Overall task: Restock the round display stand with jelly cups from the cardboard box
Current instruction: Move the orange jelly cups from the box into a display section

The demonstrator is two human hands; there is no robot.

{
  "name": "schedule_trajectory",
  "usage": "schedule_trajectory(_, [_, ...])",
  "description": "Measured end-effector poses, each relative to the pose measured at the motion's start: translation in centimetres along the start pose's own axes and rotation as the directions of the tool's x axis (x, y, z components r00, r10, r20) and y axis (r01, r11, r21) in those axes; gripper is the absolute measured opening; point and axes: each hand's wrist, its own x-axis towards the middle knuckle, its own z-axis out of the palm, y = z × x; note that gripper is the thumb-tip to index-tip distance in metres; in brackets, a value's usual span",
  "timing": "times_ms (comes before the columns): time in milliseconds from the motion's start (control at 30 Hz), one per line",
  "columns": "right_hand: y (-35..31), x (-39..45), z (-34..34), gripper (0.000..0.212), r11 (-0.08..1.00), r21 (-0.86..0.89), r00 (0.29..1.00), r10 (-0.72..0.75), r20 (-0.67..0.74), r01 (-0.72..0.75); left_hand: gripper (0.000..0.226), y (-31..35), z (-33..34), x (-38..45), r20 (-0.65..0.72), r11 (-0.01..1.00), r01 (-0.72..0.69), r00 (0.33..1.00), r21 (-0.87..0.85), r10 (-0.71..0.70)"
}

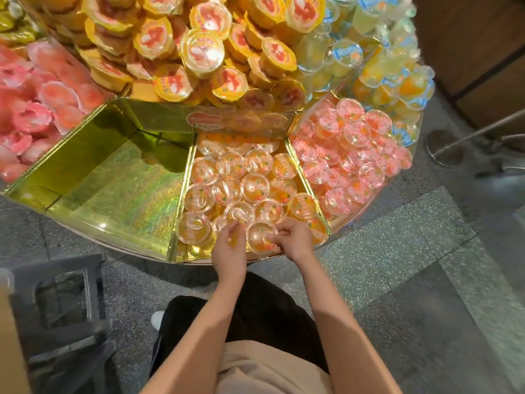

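The round display stand [181,258] has gold wedge compartments. The middle wedge holds several clear orange jelly cups [254,187], laid bottom up in rows. At its front edge both hands meet on one orange jelly cup [260,236]. My left hand [230,245] touches its left side with fingers curled. My right hand [292,237] pinches its right rim. The cardboard box [8,331] shows only as a brown edge at the far left.
The gold wedge [113,183] left of the orange cups holds nothing. Pink cups [349,157] fill the right wedge. Yellow-lidded cups [204,49] pile on the upper tier, pink packs [34,109] at left, pale blue-lidded cups [377,61] at right. A grey stool [59,297] stands on the floor at lower left.
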Motion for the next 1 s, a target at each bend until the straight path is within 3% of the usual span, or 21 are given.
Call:
schedule_trajectory(100, [-0.4, -0.2, 0.5, 0.033, 0.999, -0.021, 0.999, 0.034, -0.005, -0.035, 0.031, -0.4, -0.1, 0.8, -0.169, 0.996, 0.002, 0.986, 0.086, 0.013])
schedule_trajectory(233, [-0.7, -0.5, 1.8, 0.025, 0.975, -0.198, 0.987, 0.076, -0.143, -0.103, 0.048, 0.0, 0.7, 1.7, -0.151, 0.988, 0.097, 0.985, 0.119, -0.079])
schedule_trajectory(333, [-1.0, -0.4, 2.4, 0.022, 0.937, -0.33, 0.967, 0.029, -0.254, -0.115, 0.051, -0.3, 1.0, 2.0, -0.146, 0.988, 0.136, 0.981, 0.071, -0.125])
schedule_trajectory(467, [-1.7, 0.2, 1.9, 0.03, 0.839, -0.536, 0.972, -0.038, -0.232, -0.095, 0.049, -1.2, 1.0, 2.1, -0.086, 0.984, 0.154, 0.985, 0.089, -0.146])
schedule_trajectory(567, [-1.7, 0.2, 2.2, 0.017, 0.844, -0.528, 0.982, -0.006, -0.191, -0.097, 0.046, -1.3, 1.0, 1.9, -0.074, 0.985, 0.138, 0.989, 0.102, -0.131])
schedule_trajectory(700, [-2.2, -0.1, 2.5, 0.011, 0.858, -0.513, 0.981, -0.08, -0.178, -0.024, 0.039, -0.7, 0.1, 2.0, -0.099, 0.98, 0.115, 0.99, 0.161, -0.1])
schedule_trajectory(800, [-3.0, -0.4, 3.3, 0.015, 0.873, -0.483, 0.974, -0.162, -0.16, 0.066, 0.033, -0.7, -1.1, 1.8, -0.174, 0.967, 0.075, 0.984, 0.244, -0.033])
schedule_trajectory(867, [-3.5, -0.6, 4.1, 0.024, 0.866, -0.476, 0.964, -0.236, -0.125, 0.15, 0.042, -1.3, -2.0, 2.1, -0.154, 0.951, 0.026, 0.988, 0.308, 0.023])
schedule_trajectory(933, [-3.6, -0.7, 4.8, 0.034, 0.854, -0.471, 0.955, -0.287, -0.073, 0.221, 0.058, -2.0, -2.6, 2.8, -0.118, 0.882, 0.04, 0.993, 0.47, 0.017])
schedule_trajectory(1000, [-3.6, -0.8, 5.3, 0.037, 0.855, -0.449, 0.949, -0.312, -0.044, 0.26, 0.057, -2.4, -3.4, 3.7, -0.107, 0.841, 0.074, 0.994, 0.536, -0.019])
